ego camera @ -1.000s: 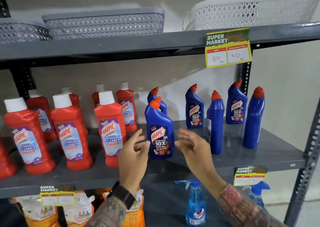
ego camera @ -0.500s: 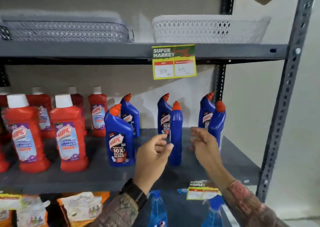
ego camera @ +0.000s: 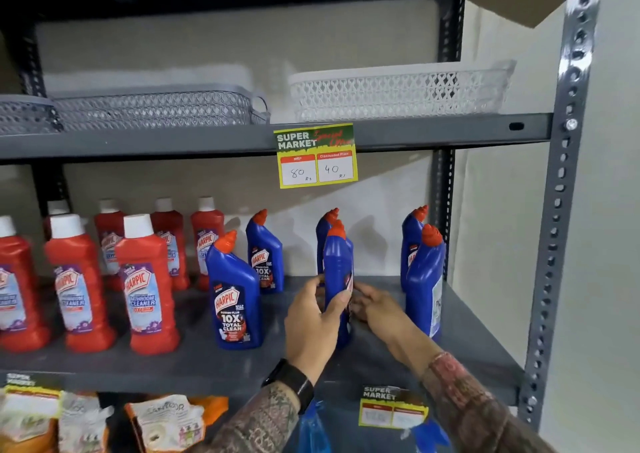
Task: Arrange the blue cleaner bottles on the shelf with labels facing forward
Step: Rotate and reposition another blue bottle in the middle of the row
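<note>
Presently, both hands are closed around one blue cleaner bottle (ego camera: 337, 272) standing upright on the middle shelf (ego camera: 194, 362), in the front row between two other blue bottles. The left hand (ego camera: 313, 321) wraps its lower body from the left, thumb across the front. The right hand (ego camera: 375, 305) grips it from the right, fingers at the label edge. Its label is turned toward the right side; only a thin red and white sliver shows.

To its left, the front-left blue bottle (ego camera: 235, 300) stands upright with its label fully facing forward. Behind that one, a rear blue bottle (ego camera: 265, 255) also shows its label to the front. Directly behind the held bottle stands another blue bottle (ego camera: 323, 234), mostly hidden; its label cannot be seen. At the right end, the front-right blue bottle (ego camera: 424, 283) has a pale label turned to the right side, and the blue bottle behind it (ego camera: 412, 241) shows only part of a label.

Red bathroom cleaner bottles (ego camera: 145, 290) occupy the left half of the same shelf in two rows, well apart from the hands. A yellow price tag (ego camera: 317, 156) hangs from the upper shelf edge, below a grey basket (ego camera: 152, 106) and a white basket (ego camera: 398, 92). A dark wristband (ego camera: 294, 381) sits on the left wrist.
</note>
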Motion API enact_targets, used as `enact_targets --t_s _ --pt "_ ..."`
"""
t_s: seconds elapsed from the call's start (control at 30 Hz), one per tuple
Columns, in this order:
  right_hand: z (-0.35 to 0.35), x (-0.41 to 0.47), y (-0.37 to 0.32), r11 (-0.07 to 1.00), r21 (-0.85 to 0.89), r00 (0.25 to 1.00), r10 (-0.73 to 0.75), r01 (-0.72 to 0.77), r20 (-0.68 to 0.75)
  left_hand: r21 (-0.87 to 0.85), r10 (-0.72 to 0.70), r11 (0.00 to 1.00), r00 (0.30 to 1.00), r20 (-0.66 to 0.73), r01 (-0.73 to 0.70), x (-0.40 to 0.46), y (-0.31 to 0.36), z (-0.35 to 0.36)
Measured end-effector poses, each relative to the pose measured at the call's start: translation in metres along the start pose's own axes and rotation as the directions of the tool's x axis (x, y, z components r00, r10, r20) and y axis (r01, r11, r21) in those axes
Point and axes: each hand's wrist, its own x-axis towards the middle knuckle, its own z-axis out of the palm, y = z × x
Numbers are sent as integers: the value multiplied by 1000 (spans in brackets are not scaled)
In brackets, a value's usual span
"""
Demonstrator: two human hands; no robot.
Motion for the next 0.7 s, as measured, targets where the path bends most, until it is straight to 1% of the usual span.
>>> enact_targets --t_s 0.1,0.23,0.43,0.57,0.7 --pt "1 -4 -11 997 21 997 -74 74 12 -49 36 998 999 11 -36 11 6 -11" --pt "-2 -11 -30 976 109 982 -185 187 -28 -159 78 985 996 35 -71 25 13 -24" --pt "-8 -17 -23 954 221 978 -209 204 1 -288 92 956 988 123 -53 31 14 -31" --pt "-6 -21 -17 945 229 970 -209 233 -124 -359 82 933 966 247 12 28 12 -37" --pt "1 -24 -14 931 221 947 -244 289 -211 -365 128 931 943 308 -7 23 6 -43"
